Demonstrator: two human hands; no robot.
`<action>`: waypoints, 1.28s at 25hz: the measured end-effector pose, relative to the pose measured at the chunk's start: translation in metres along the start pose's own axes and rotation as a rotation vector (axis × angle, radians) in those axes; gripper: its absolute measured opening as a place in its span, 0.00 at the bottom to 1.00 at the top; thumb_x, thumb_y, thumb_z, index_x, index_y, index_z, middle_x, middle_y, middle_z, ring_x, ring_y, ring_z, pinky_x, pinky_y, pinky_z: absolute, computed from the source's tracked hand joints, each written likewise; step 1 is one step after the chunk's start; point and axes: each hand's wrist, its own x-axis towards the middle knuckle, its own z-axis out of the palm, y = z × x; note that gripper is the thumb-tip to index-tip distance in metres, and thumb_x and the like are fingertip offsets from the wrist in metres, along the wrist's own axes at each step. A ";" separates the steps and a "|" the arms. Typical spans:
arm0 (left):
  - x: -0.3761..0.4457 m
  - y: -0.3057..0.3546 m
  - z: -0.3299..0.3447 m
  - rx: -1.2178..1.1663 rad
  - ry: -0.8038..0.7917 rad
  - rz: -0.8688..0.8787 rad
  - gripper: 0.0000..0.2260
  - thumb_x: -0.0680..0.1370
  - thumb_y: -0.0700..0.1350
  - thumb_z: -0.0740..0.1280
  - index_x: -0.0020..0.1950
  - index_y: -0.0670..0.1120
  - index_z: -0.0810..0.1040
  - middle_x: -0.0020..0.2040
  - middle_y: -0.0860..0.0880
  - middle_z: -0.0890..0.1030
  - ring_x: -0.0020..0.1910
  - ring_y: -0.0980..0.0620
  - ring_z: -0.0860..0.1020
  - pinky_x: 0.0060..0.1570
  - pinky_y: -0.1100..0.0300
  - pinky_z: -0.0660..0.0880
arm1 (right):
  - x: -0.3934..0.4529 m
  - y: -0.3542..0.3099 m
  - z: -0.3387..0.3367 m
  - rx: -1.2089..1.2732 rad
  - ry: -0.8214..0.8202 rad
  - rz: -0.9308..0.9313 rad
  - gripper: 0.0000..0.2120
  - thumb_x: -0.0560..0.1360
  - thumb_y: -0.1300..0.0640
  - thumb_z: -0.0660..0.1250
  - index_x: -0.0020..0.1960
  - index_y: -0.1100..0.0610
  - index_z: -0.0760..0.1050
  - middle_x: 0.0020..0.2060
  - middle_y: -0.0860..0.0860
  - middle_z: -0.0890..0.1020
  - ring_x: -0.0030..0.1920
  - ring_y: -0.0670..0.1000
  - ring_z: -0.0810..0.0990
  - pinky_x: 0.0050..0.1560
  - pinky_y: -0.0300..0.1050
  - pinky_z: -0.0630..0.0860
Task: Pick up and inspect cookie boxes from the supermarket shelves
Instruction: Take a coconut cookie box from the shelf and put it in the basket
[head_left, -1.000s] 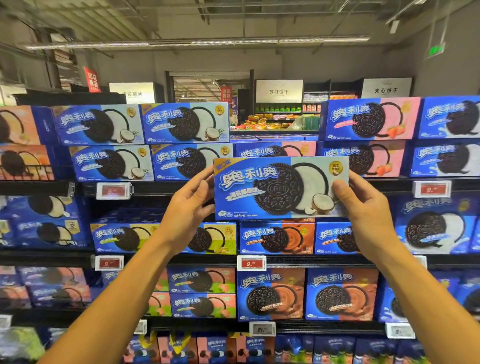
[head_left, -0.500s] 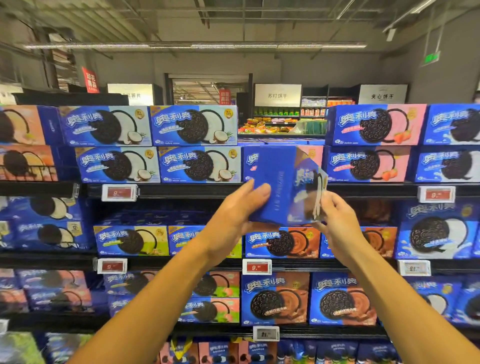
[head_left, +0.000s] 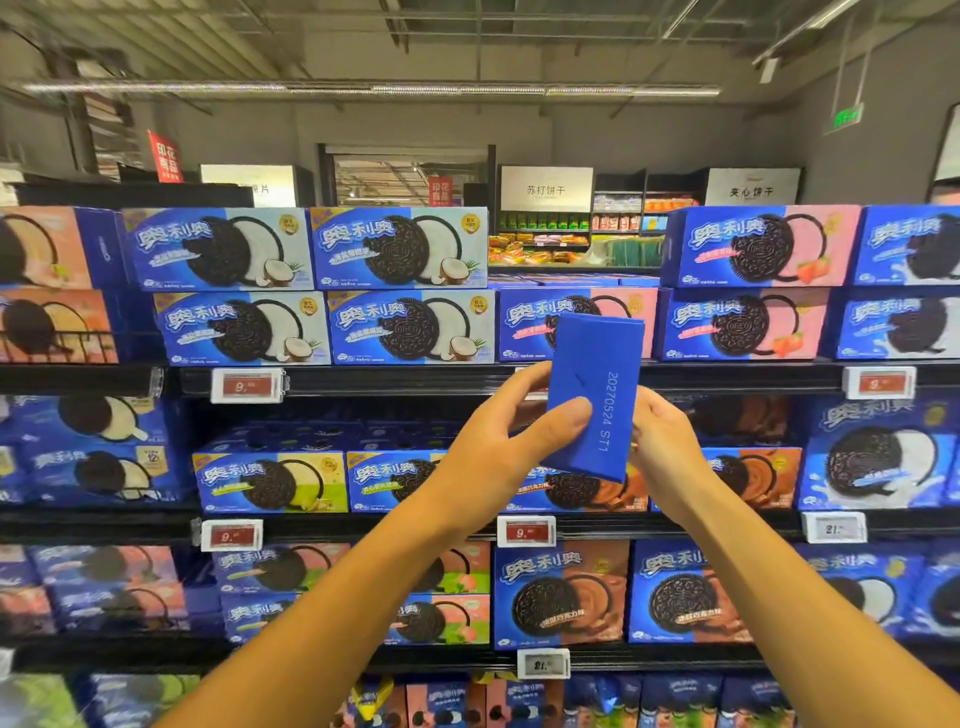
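The left hand's fingers (head_left: 563, 418) curl round the near edge of a blue cookie box (head_left: 592, 395), thumb pressed flat on its plain blue end panel, so the left hand (head_left: 498, 457) is grasping it from the left. The right hand (head_left: 662, 452) grips the box's opposite side, its fingertips hidden behind the carton. The box is held in the air between both hands, upright and slightly tilted, its narrow end turned toward the camera (the printed code reads 20270524 ST1). It hangs in front of the shelves (head_left: 467, 382), level with the gap between the top 2 rows. Behind it stand rows of blue cookie boxes: coconut boxes (head_left: 400, 249) upper left, pink strawberry boxes (head_left: 758, 244) upper right, chocolate boxes (head_left: 561, 592) lower down. A red price tag (head_left: 248, 385) is clipped on the shelf edge at the left.
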 end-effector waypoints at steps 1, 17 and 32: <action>-0.001 -0.002 -0.005 -0.043 -0.001 -0.002 0.15 0.74 0.56 0.68 0.61 0.61 0.77 0.59 0.55 0.82 0.58 0.54 0.81 0.52 0.62 0.77 | -0.003 0.000 0.002 0.017 -0.010 -0.015 0.17 0.84 0.53 0.60 0.44 0.46 0.85 0.42 0.49 0.87 0.42 0.50 0.85 0.46 0.51 0.82; -0.004 -0.051 -0.090 -0.780 0.354 -0.129 0.17 0.83 0.52 0.58 0.59 0.47 0.84 0.62 0.41 0.81 0.58 0.42 0.82 0.48 0.44 0.80 | -0.049 -0.034 0.000 0.537 -0.203 -0.139 0.21 0.79 0.55 0.60 0.72 0.58 0.69 0.62 0.56 0.82 0.59 0.55 0.82 0.56 0.49 0.81; 0.019 -0.071 -0.055 -0.410 0.352 -0.268 0.15 0.76 0.55 0.65 0.57 0.48 0.80 0.53 0.48 0.86 0.51 0.49 0.85 0.42 0.50 0.82 | -0.072 -0.050 -0.032 0.301 -0.290 -0.080 0.23 0.78 0.53 0.65 0.71 0.59 0.72 0.65 0.59 0.80 0.59 0.55 0.82 0.53 0.51 0.83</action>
